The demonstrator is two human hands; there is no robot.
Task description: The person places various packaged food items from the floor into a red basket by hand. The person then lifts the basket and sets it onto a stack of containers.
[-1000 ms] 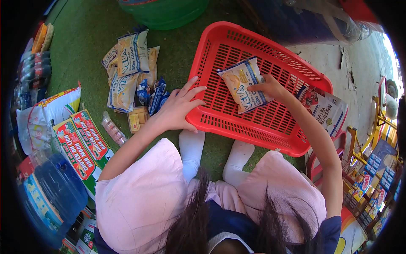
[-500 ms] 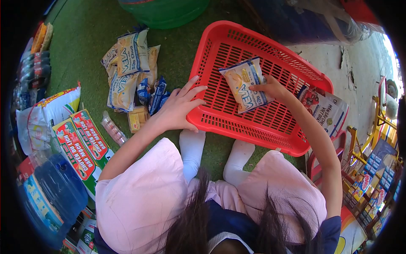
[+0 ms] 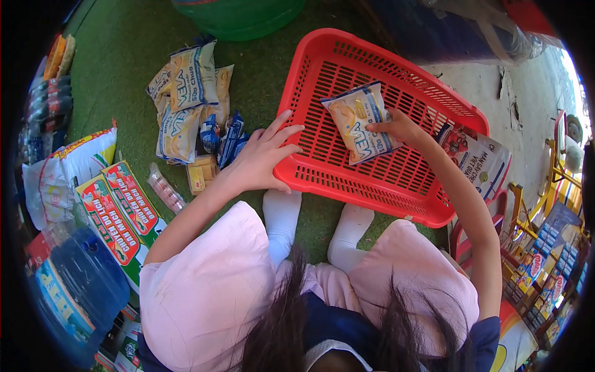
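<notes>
A red plastic basket (image 3: 372,201) with slotted sides sits on the floor before my knees. My left hand (image 3: 263,158) grips its left corner, fingers spread over the rim and thumb lower down on the near side. Inside the basket, a white and yellow VELA bread packet (image 3: 357,124) lies tilted on the slotted bottom. My right hand (image 3: 396,127) reaches in from the right and holds the packet's right edge, thumb on top; the fingers beneath are hidden. Left of the basket lies a heap of similar bread packets (image 3: 192,80) beside small blue packets (image 3: 231,139).
A small yellow box (image 3: 201,173) and a clear tube-like pack (image 3: 166,188) lie near my left forearm. Farther left are a green and red carton (image 3: 121,214) and a large blue water bottle (image 3: 83,279). A printed bag (image 3: 477,158) touches the basket's right side. Shelved goods (image 3: 545,260) stand at right.
Almost nothing differs. Both hands keep their places on the basket and the bread packet; the view has shifted very slightly.
</notes>
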